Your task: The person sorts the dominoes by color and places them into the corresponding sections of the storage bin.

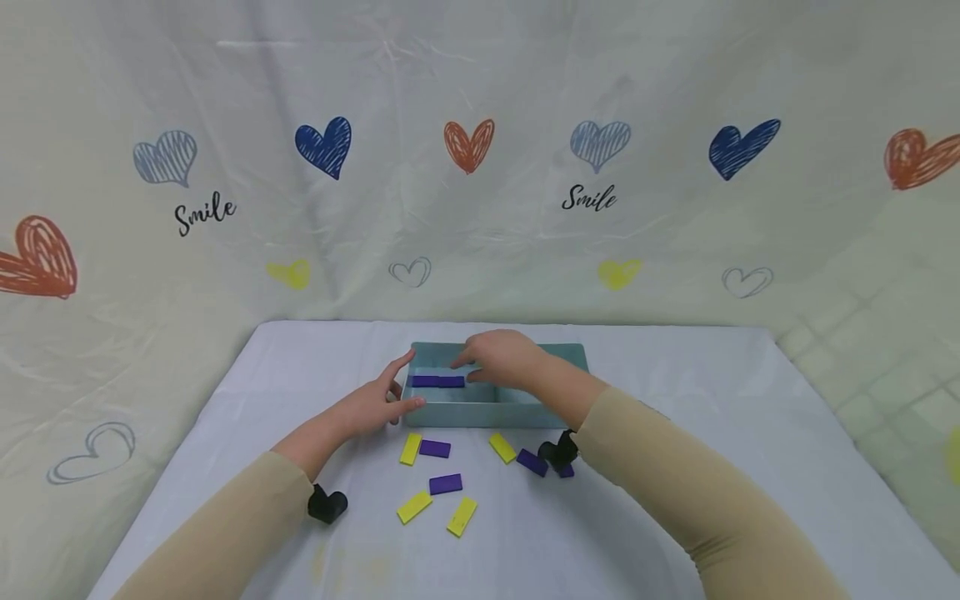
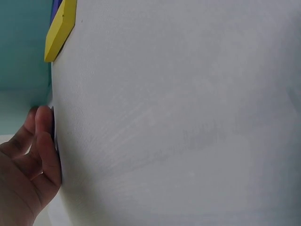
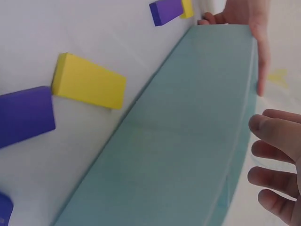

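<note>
A long teal box (image 1: 450, 414) with a divider inside stands on the table. My left hand (image 1: 371, 404) holds its left end, with the thumb over the front corner and a finger reaching along the far side. Two purple blocks (image 1: 438, 382) lie end to end in the left compartment. My right hand (image 1: 506, 360) is over the box, just right of these blocks. In the right wrist view, its fingers (image 3: 273, 176) are spread and loosely bent, with nothing between them. The box's front wall (image 3: 174, 117) hides its inside there.
In front of the box lie several loose blocks, including a yellow block (image 1: 502, 448), a purple block (image 1: 446, 484) and another yellow block (image 1: 462, 517). One purple block (image 1: 566, 472) is partly hidden by the black wrist mount (image 1: 558, 452). A white cloth (image 1: 315, 358) covers the table.
</note>
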`<state>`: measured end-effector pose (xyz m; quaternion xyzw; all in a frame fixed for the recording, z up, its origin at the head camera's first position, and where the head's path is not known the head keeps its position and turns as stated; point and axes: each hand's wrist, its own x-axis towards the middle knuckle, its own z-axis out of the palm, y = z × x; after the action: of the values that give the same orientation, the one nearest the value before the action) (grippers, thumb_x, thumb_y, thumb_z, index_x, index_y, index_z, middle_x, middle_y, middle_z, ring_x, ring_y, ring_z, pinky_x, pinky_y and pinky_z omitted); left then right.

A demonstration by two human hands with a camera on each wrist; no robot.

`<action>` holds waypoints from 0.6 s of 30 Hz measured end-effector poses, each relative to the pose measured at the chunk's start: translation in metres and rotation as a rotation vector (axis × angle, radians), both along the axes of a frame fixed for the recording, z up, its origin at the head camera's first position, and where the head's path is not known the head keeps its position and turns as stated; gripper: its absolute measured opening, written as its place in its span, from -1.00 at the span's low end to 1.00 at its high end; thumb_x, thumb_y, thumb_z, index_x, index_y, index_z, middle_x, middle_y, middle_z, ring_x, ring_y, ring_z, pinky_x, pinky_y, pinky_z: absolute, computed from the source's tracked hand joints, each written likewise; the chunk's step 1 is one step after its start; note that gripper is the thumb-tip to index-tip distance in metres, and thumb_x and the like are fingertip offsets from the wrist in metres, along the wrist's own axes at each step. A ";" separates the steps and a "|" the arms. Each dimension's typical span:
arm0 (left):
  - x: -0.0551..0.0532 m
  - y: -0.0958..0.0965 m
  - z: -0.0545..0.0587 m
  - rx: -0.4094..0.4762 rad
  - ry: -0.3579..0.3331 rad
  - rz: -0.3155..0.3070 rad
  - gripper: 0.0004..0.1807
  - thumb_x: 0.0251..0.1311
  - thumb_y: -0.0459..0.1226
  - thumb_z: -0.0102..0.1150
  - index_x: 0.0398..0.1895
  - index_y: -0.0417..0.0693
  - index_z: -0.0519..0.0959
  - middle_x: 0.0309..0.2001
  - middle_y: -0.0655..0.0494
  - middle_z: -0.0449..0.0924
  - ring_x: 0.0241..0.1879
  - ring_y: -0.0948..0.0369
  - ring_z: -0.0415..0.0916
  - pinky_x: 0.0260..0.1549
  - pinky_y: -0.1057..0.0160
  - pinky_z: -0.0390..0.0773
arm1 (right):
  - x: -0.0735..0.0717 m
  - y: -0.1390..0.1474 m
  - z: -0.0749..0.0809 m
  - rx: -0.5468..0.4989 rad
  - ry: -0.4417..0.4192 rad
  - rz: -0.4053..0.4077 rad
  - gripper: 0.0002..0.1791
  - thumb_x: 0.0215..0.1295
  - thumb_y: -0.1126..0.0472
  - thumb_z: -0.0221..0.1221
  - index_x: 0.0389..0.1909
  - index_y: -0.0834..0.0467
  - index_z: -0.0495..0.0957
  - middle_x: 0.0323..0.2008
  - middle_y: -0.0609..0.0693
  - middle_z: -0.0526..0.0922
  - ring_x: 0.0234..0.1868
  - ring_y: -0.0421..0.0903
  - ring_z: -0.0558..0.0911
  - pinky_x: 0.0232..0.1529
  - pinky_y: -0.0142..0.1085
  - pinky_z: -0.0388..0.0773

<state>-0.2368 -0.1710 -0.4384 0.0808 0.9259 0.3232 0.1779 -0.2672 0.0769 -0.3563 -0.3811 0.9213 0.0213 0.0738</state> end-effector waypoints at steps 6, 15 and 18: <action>0.001 0.001 0.002 0.006 -0.002 0.004 0.03 0.23 0.25 0.16 0.59 0.47 -0.26 0.06 -0.07 0.47 -0.29 0.14 0.52 -0.23 0.10 0.52 | 0.014 0.018 0.010 -0.014 0.043 0.046 -0.59 0.27 0.06 0.34 0.15 -0.15 0.65 -0.01 -0.14 0.68 0.03 -0.17 0.62 0.05 -0.26 0.54; 0.002 0.002 0.002 0.011 -0.005 0.002 0.05 0.19 0.27 0.18 0.58 0.48 -0.26 0.05 -0.05 0.48 -0.29 0.16 0.52 -0.24 0.11 0.51 | 0.044 0.054 0.017 -0.107 0.076 0.117 -0.64 0.22 0.13 0.38 0.06 -0.08 0.71 -0.20 -0.11 0.66 -0.18 -0.15 0.64 -0.22 -0.37 0.57; 0.002 0.001 0.002 0.012 -0.006 0.004 0.05 0.20 0.27 0.18 0.58 0.48 -0.26 0.04 -0.04 0.48 -0.29 0.16 0.52 -0.25 0.11 0.50 | 0.054 0.068 0.014 -0.116 0.091 0.142 -0.65 0.21 0.15 0.39 0.04 -0.06 0.72 -0.22 -0.10 0.65 -0.20 -0.15 0.63 -0.23 -0.38 0.57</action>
<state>-0.2348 -0.1698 -0.4365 0.0788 0.9237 0.3292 0.1795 -0.2137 0.1444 -0.3418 -0.4475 0.8942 -0.0096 0.0080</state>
